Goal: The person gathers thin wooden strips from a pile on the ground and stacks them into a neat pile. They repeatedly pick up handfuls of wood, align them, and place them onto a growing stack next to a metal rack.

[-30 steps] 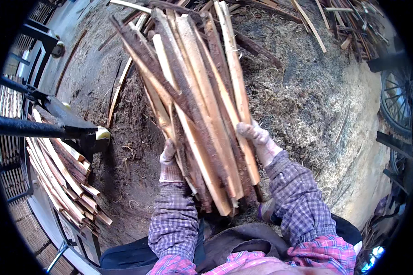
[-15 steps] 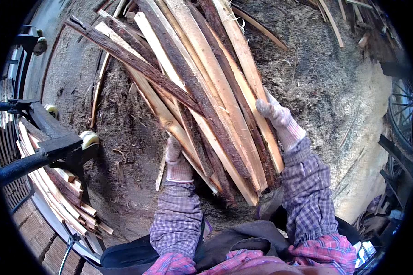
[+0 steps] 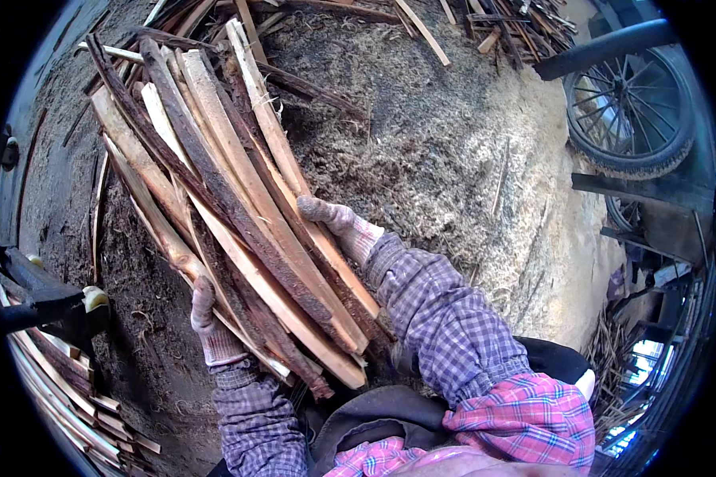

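Note:
A bundle of long bark-edged wood slats [image 3: 250,203] lies slanted in front of me, from the upper left down toward my body. My left hand [image 3: 204,312], in a pale knitted glove, grips the bundle's left side near its lower end. On its right side my gloved right hand [image 3: 338,221] is closed, the thumb lying over the outermost pale slat. The fingers of both hands are partly hidden under the wood. Checked sleeves cover both forearms.
More slats [image 3: 60,397] are stacked at the lower left beside a dark metal frame [image 3: 44,298] with a pale roller. Scrap strips [image 3: 517,24] lie at the far right, near a spoked wheel [image 3: 628,107]. Sawdust covers the ground [image 3: 453,159].
The view has turned right, so the bundle and both hands now appear farther left. The slats at the bundle's left side lie closer together. Both hands keep their grip.

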`<action>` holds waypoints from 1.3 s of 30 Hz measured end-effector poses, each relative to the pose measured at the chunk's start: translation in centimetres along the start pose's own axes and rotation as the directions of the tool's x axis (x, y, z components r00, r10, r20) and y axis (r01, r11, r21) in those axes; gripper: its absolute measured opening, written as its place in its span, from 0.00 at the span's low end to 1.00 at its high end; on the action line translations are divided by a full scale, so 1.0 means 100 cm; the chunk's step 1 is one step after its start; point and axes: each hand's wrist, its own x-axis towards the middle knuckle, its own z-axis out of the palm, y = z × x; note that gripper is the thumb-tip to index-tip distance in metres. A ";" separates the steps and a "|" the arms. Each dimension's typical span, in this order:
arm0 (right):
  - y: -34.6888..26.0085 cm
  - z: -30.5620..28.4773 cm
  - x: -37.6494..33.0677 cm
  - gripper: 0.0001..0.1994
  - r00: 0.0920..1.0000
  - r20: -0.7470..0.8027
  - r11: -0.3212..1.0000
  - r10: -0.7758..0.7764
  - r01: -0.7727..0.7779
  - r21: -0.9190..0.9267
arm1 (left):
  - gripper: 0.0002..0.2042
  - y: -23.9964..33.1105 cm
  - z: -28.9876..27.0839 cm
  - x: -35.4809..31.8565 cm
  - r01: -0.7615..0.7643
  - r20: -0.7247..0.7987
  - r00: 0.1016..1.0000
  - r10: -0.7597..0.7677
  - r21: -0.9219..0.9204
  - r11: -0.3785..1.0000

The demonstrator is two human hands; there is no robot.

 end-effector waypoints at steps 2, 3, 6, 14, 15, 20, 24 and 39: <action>0.011 0.000 -0.007 0.36 0.999 0.020 0.998 0.041 -0.042 0.051 | 0.27 -0.001 -0.009 -0.005 -0.005 0.091 0.996 0.008 -0.031 0.999; 0.016 0.004 -0.005 0.37 0.997 0.042 0.995 0.058 -0.062 0.076 | 0.27 0.002 0.000 -0.009 -0.010 0.109 0.994 0.017 -0.062 0.998; 0.021 0.003 -0.006 0.37 0.992 0.074 0.985 0.102 -0.111 0.133 | 0.25 -0.004 -0.022 -0.009 0.017 0.128 0.992 -0.008 -0.071 0.997; 0.019 0.006 0.045 0.38 0.665 0.733 0.133 0.142 -0.747 0.652 | 0.27 -0.006 -0.051 0.002 -0.014 0.162 0.986 0.030 -0.099 0.995; 0.015 0.004 0.037 0.38 0.576 0.812 -0.016 0.093 -0.815 0.580 | 0.27 -0.011 -0.065 0.005 -0.023 0.141 0.989 0.039 -0.116 0.993; -0.030 0.043 0.013 0.43 0.375 0.911 0.054 -0.171 -0.920 0.389 | 0.29 -0.008 -0.057 0.017 0.041 -0.011 0.999 -0.042 -0.097 0.994; -0.002 0.038 0.044 0.45 0.483 0.866 0.184 -0.127 -0.847 0.499 | 0.29 -0.006 -0.055 0.025 0.074 -0.086 0.993 -0.084 -0.108 0.991; 0.043 0.038 -0.033 0.32 0.744 0.618 -0.195 0.255 -0.586 0.786 | 0.30 0.014 0.012 -0.085 0.141 -0.152 0.973 -0.176 -0.215 0.966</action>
